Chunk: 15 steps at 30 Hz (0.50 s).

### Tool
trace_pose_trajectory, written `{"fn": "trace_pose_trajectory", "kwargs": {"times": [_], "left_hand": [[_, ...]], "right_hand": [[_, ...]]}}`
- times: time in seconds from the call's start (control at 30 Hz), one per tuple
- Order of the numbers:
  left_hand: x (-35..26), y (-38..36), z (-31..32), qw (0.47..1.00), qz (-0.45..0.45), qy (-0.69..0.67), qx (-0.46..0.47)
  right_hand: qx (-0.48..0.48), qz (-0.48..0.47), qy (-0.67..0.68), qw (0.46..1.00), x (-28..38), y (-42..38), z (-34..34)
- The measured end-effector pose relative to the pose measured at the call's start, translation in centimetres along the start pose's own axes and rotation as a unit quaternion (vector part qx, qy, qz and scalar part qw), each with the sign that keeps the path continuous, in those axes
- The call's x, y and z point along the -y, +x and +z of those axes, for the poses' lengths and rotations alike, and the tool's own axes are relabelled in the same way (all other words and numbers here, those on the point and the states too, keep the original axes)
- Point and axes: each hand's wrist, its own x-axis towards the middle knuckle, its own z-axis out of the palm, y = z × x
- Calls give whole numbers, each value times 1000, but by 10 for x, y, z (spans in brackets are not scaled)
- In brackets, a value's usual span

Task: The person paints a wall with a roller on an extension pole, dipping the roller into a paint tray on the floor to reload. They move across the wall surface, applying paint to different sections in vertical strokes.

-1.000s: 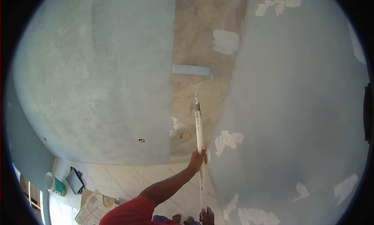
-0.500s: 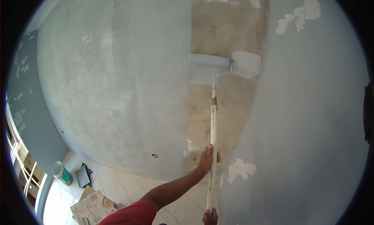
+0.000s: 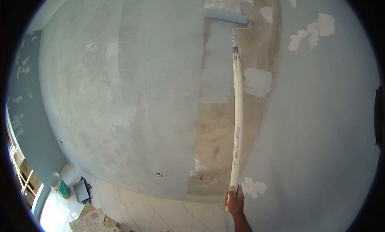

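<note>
high above the grip (image 3: 236, 200), the pole (image 3: 238, 99) carries the roller (image 3: 226, 16).

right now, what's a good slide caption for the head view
A right hand grips a long pole, with the paint roller high on a partly painted brown strip of wall.

Bare right grip (image 3: 236, 200), 1 bare forearm (image 3: 243, 223)

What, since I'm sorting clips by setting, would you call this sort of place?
Probably a room being painted: a roller on a long pole against a partly coated wall, with a bucket on the tiled floor.
</note>
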Motion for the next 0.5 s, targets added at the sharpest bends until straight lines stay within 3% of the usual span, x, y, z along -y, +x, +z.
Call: {"fn": "trace_pose_trajectory", "kwargs": {"times": [0.17, 0.5], "left_hand": [[66, 35, -4, 1000, 7, -17, -21], [104, 77, -71, 996, -4, -64, -61]], "right_hand": [[-17, -27, -13, 999, 73, 55, 12], [-84, -100, -22, 991, 243, 196, 12]]}}
